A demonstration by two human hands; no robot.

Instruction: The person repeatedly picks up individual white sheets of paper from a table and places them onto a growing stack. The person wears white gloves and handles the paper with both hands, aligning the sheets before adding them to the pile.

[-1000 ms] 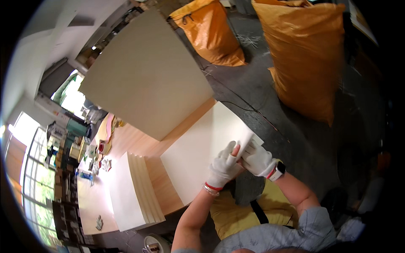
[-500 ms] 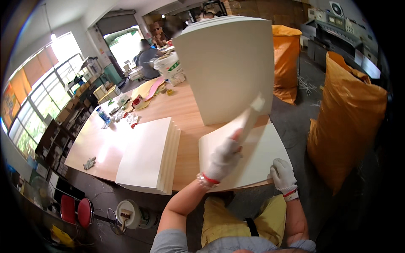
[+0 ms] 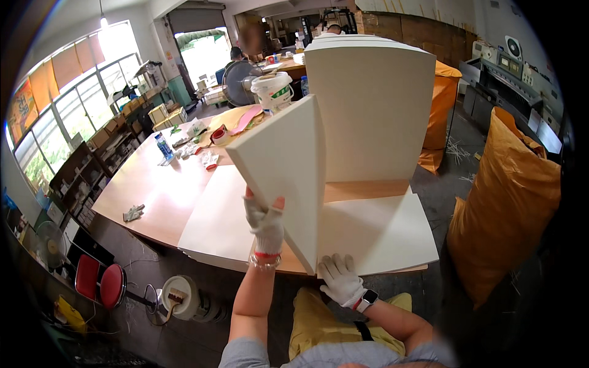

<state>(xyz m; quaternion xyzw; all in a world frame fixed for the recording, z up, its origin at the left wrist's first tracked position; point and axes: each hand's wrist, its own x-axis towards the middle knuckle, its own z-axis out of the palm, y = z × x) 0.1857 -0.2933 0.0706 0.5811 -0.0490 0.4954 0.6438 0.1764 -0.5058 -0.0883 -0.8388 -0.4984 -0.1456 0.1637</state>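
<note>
My left hand (image 3: pixel 265 224), in a white knit glove with bare fingertips, grips a large, thick white board (image 3: pixel 285 178) by its left edge. The board stands tilted on its lower edge, between a low pile of white boards (image 3: pixel 215 214) at left and another white board (image 3: pixel 380 230) lying flat at right. Beside the upright board's lower corner, my gloved right hand (image 3: pixel 342 281) rests with fingers stretched out over the flat board's near edge. Behind it rises a tall stack of white boards (image 3: pixel 374 110).
On the wooden table (image 3: pixel 135 184) are a loose glove (image 3: pixel 133 213), a blue bottle (image 3: pixel 164 146), a tape roll (image 3: pixel 219 135) and a white bucket (image 3: pixel 273 91). Orange sacks (image 3: pixel 506 202) stand at right. A red stool (image 3: pixel 112 286) and a bucket with a brush (image 3: pixel 181 299) are at lower left.
My left hand has swung the board leftward and stood it up. My right hand has moved left from the flat board's right corner to the upright board's base. The view has shifted.
</note>
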